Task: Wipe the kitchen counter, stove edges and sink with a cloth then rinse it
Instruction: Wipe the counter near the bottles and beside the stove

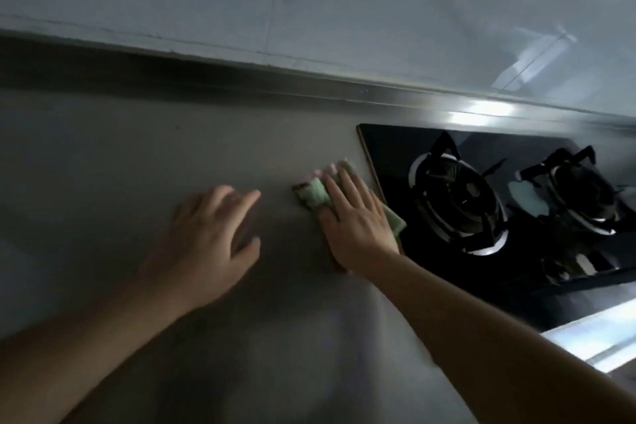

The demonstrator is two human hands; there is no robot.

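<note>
Cloth (318, 194) lay flat under the right hand (354, 217), fingers extended and pressing, at the stove's (389, 162) left edge; left hand (210, 237) relaxed, empty.

Two bare forearms, no sleeves visible up to frame edge. Left hand (210, 234) and right hand (354, 217) both bare, no gloves, rings, watch or bracelets seen. Fingernails short, plain; slight motion blur.

Home kitchen: gas stove (481, 203), grey counter (120, 155), tiled wall (309, 3).
</note>
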